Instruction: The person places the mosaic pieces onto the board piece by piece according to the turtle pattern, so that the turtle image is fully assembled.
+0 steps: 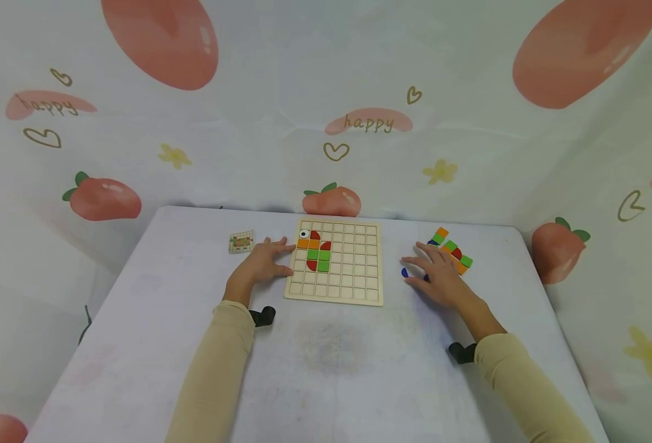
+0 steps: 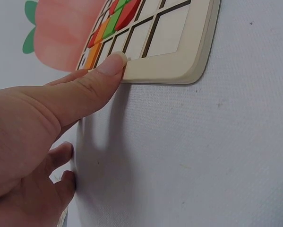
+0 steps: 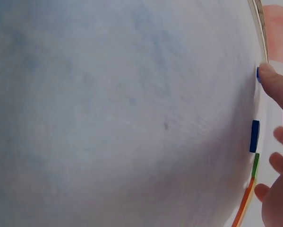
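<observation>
- We see the wooden grid board [image 1: 354, 301] flat on the tabletop [image 1: 326, 381], between the two hands.
- Left hand [image 1: 263, 259]: fingers spread, thumb and a fingertip at the board's left edge; the left wrist view shows the thumb resting on the rim.
- Right hand [image 1: 438, 277]: fingers loosely spread above the tabletop, right of the board. A blue rounded piece [image 1: 405, 272] lies just by its thumb tip; we cannot tell whether they touch.
- We note a second blue piece [image 1: 426, 278], partly hidden beneath this hand.
- Seated at the board's upper left: an eye piece [image 1: 304, 234], two orange squares [image 1: 302, 243], three green squares [image 1: 324, 266] and three red rounded pieces [image 1: 315, 235].
- Near the right fingers we find a loose cluster of orange, green and red pieces [image 1: 466, 261].
- A small pattern card [image 1: 241, 242] lies left of the board, near the left hand.
</observation>
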